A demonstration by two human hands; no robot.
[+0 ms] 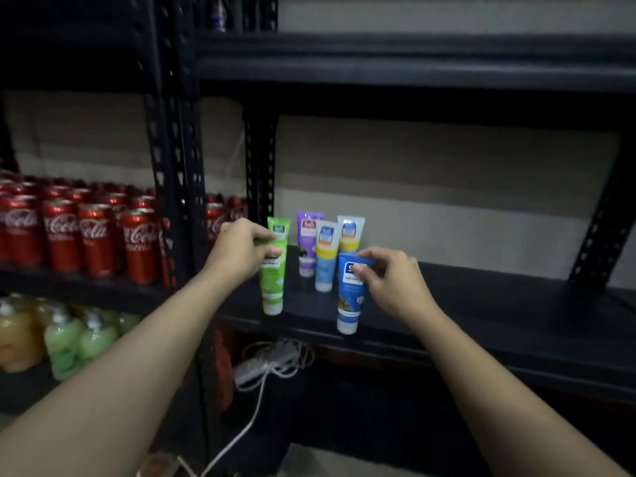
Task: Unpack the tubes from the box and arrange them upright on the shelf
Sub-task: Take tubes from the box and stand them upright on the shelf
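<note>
Now the dark metal shelf (481,297) carries the tubes, with rows of red cola cans (96,235) on the neighbouring rack to the left. Both hands reach in. The left hand (241,249) grips a green plastic tube (273,280) near its top, and the right hand (392,280) pinches the crimped end of a dark blue plastic tube (349,297). Both tubes stand cap-down at the shelf's front edge. Behind them, a purple tube (307,246), a light blue tube (324,259) and a pale yellow-banded tube (350,235) stand upright.

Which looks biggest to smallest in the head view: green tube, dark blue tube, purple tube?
1. green tube, gripped by the left hand
2. dark blue tube, pinched by the right hand; close to the green one and partly covered
3. purple tube; it stands further back, so its true size is unsure
</note>
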